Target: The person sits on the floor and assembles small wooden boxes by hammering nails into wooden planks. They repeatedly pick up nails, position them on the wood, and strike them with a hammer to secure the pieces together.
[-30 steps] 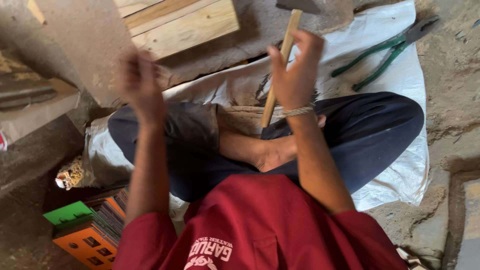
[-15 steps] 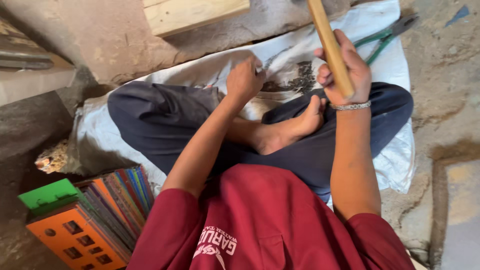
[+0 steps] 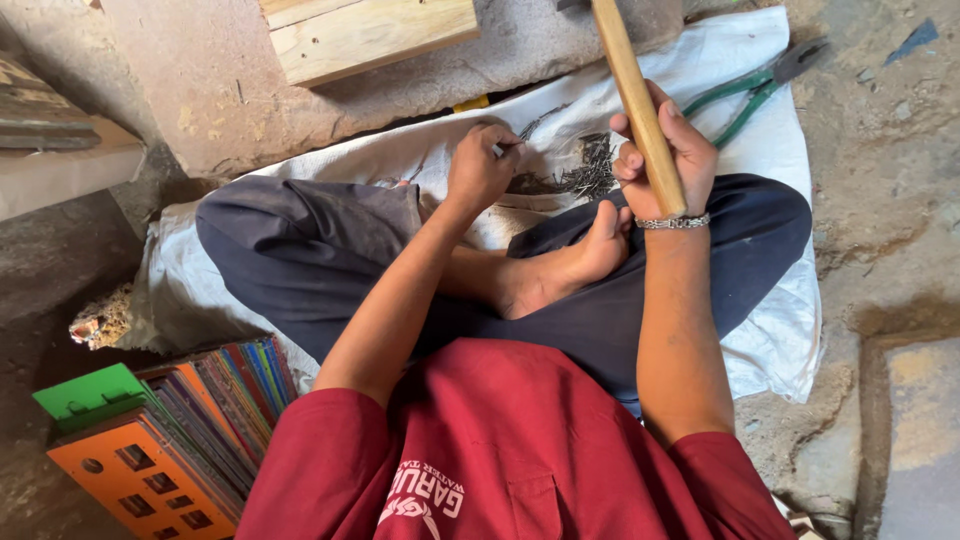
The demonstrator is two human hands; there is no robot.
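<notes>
I sit cross-legged on a white sack cloth (image 3: 770, 300). My right hand (image 3: 665, 160) is closed around a long wooden handle (image 3: 630, 80) that runs up out of the frame; its head is not visible. My left hand (image 3: 480, 165) reaches down to a pile of thin dark nails (image 3: 585, 175) on the cloth and pinches one between its fingertips. A metal bracelet (image 3: 672, 221) circles my right wrist. My bare foot (image 3: 570, 265) rests just below the nails.
Green-handled pliers (image 3: 745, 95) lie on the cloth at the upper right. A pale wooden plank (image 3: 370, 35) sits on a stone slab at the top. A stack of colourful flat pieces (image 3: 215, 400) and an orange and green perforated box (image 3: 120, 460) stand at the lower left.
My left hand came down from the air to the nail pile and pinched a nail. My right hand with the wooden handle shifted to the right and stays raised.
</notes>
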